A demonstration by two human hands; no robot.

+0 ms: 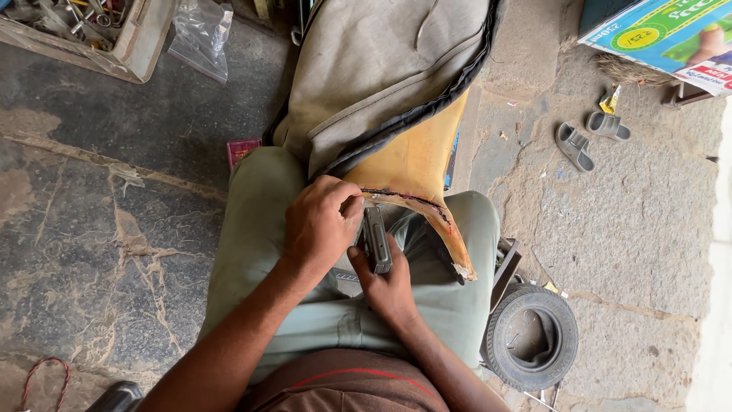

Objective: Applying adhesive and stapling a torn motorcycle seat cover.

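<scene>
Two hands work in the middle of the frame, over a big vehicle seat (404, 156) that lies across the person's lap and reaches up to the top edge. Its grey fabric cover (381, 69) with dark piping spreads over the upper part, while the yellow foam is bare at the lower right, so the cover seems fastened only partly: along the curved edge near the hands a stretch looks already fixed, and the tip at the lower right is open and ragged. This I judge only from how it lies. The left hand (316, 229) pinches the cover edge against the seat rim, fingers closed on the fabric. The right hand (389, 286) is wrapped around a dark stapler-like tool (376, 240), whose nose touches the same edge just beside the left fingers. At the lower right a small black tyre (531, 337) lies flat on the stone floor. In the upper right corner there is a flat printed carton (671, 38), rectangular, blue and green with a yellow round mark. At the upper left stands a tray of metal tools (84, 30), with a clear plastic bag (200, 38) beside it. Grey sandals (591, 136) lie at the right, a small yellow packet (610, 99) just above them.
</scene>
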